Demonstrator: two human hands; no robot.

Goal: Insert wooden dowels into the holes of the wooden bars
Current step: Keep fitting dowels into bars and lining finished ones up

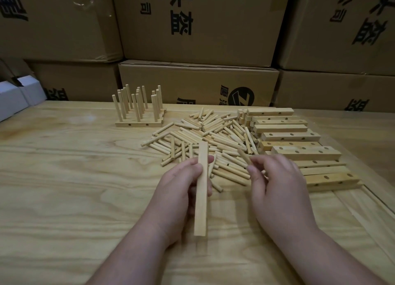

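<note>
The left hand (183,184) holds a light, stiff wooden bar (202,188) round its middle, and the right hand (275,184) pinches a thin dowel (244,157) near its bottom end.

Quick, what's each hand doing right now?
Left hand: fingers curled round a wooden bar, held lengthwise above the table.
Right hand: pinching one dowel at the fingertips, over the loose dowel pile.

Stacked cardboard boxes (198,22) behind wooden table (64,178); white boxes (19,94) left.
</note>
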